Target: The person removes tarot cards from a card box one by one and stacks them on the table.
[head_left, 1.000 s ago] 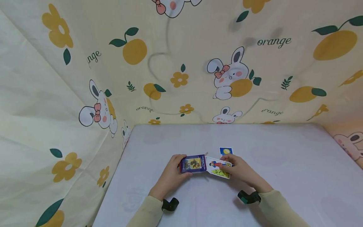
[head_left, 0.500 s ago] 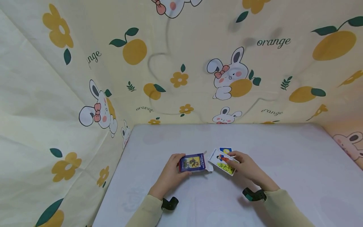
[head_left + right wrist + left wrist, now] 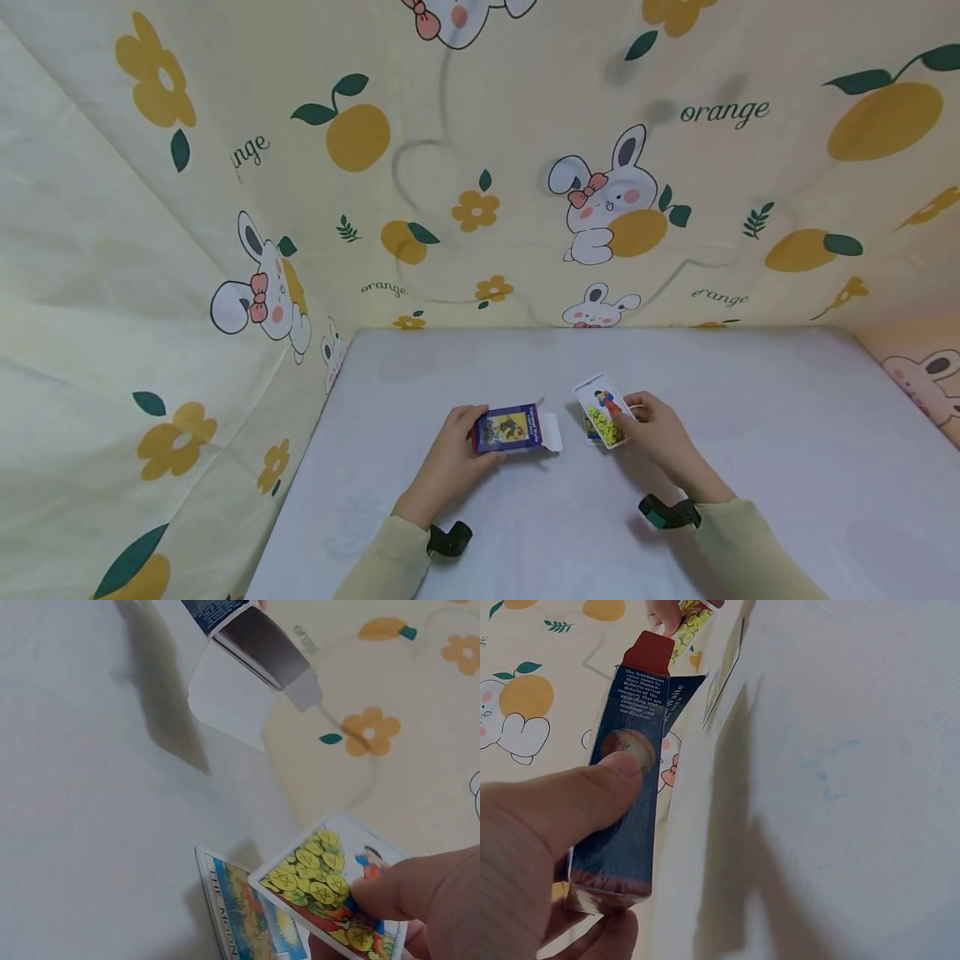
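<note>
My left hand (image 3: 455,462) grips a dark blue tarot card box (image 3: 504,429), its thumb (image 3: 604,791) along the narrow printed side. The box's end faces right with its flap (image 3: 229,694) folded out, and the inside looks dark. My right hand (image 3: 660,433) pinches tarot cards (image 3: 315,877) between thumb and fingers; the top face shows a figure in red and blue beside yellow pentacles. Those cards are tilted and overlap a small pile of cards (image 3: 247,915) lettered "THE MOON", partly hidden below them on the table.
A white-covered table (image 3: 750,417) lies under both hands. Behind and to the left hangs a cream cloth (image 3: 510,125) printed with rabbits and oranges. Black wrist cameras (image 3: 450,540) sit on both wrists.
My right hand has drawn the cards out of the box, off to the right, then turned them more upright over the cards on the table. The left hand with the box has barely moved.
</note>
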`<state>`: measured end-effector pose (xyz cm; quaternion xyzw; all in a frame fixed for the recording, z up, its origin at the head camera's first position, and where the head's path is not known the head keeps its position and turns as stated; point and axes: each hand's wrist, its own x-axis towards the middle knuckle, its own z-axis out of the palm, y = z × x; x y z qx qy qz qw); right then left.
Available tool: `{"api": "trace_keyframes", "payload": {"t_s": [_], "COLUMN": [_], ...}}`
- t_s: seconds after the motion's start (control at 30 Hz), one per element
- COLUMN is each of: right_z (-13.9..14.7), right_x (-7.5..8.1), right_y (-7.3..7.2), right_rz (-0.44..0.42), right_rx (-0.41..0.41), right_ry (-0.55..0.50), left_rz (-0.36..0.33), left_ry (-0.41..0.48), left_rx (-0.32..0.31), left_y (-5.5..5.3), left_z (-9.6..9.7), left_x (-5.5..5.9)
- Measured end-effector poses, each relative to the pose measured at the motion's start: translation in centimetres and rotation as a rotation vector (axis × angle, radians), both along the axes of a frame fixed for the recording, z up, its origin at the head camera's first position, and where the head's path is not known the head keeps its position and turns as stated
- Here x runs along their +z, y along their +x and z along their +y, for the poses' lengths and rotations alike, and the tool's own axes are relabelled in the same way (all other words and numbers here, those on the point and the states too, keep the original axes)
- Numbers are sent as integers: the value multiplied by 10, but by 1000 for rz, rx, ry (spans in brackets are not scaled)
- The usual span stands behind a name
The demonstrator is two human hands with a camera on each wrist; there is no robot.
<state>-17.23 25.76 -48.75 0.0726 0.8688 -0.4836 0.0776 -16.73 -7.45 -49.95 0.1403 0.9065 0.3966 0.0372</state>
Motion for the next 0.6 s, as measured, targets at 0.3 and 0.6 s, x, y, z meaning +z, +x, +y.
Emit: {"api": "trace_keyframes", "payload": {"t_s": [0.3,0.6], "right_z": [-4,-9], "right_x": [-5,-11], "right_y": [-3,-6], "right_rz": [27,50], "right_rx": [-89,-143], "right_ry": [-13,42], "left_rz": [6,9], "left_ry": [-12,-12], "left_rx": [-5,-11], "left_y": [0,1], "left_z": [0,0], "left_x": [-1,1]}}
